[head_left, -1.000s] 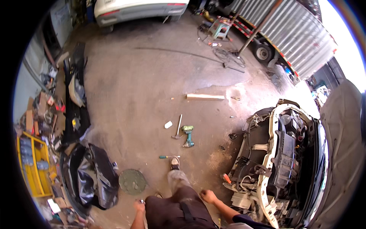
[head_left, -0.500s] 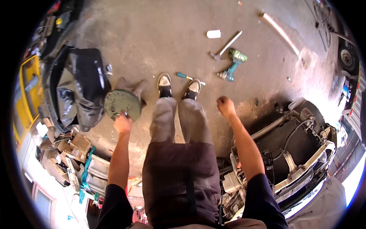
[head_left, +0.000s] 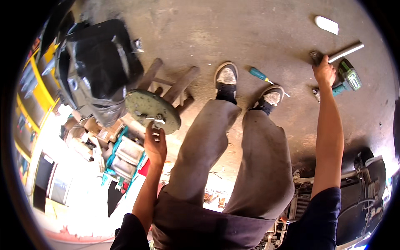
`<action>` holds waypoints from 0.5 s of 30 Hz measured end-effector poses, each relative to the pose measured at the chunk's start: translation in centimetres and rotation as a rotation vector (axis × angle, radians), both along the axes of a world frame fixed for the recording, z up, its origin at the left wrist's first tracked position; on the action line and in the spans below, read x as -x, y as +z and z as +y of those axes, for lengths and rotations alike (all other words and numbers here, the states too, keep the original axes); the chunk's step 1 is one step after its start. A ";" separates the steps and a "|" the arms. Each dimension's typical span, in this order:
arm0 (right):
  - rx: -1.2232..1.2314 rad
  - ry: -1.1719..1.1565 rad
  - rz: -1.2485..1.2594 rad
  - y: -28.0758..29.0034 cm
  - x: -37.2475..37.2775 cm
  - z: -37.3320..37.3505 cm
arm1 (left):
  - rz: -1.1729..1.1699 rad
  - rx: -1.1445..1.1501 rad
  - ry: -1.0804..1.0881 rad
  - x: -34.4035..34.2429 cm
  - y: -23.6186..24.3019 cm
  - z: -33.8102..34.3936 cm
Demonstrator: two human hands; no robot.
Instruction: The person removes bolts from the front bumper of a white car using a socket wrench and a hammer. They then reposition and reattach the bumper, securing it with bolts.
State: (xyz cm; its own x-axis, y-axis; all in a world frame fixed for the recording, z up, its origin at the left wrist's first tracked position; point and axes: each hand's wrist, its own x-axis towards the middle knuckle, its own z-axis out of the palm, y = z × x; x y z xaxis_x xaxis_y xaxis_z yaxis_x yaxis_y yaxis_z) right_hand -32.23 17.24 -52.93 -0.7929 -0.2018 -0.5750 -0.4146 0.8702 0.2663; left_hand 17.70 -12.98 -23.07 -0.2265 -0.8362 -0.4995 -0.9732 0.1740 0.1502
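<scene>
My left hand (head_left: 155, 143) grips the rim of a round green stool seat (head_left: 146, 106). The stool is tipped on its side, and its wooden legs (head_left: 180, 85) point away from me. My right hand (head_left: 324, 70) is stretched far forward to the floor and closes on the dark end of a long metal-handled tool (head_left: 345, 51). A green and black cordless drill (head_left: 349, 79) lies just right of that hand. A teal-handled screwdriver (head_left: 261, 75) lies between my two shoes (head_left: 227, 77).
A black car part wrapped in clear plastic (head_left: 98, 62) lies left of the stool. Yellow shelving (head_left: 29, 100) and stacked parts stand at the far left. An open car front (head_left: 366, 187) is at the lower right. A small white piece (head_left: 327, 25) lies ahead.
I have bent further down. My left hand has taken hold of the stool seat and tipped the stool over. My right hand has reached forward to the metal-handled tool by the drill.
</scene>
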 end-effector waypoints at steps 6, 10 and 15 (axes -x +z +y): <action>0.232 -0.226 -0.451 14.5 -7.0 -5.5 | 0.269 -0.396 -0.050 10.4 7.0 2.2; 0.818 -0.517 -0.531 30.1 -16.2 -9.3 | 0.540 -0.685 0.040 14.2 12.3 7.2; 1.228 -1.022 -0.528 54.7 -26.1 -9.8 | 0.516 -0.623 -0.283 18.3 26.5 9.5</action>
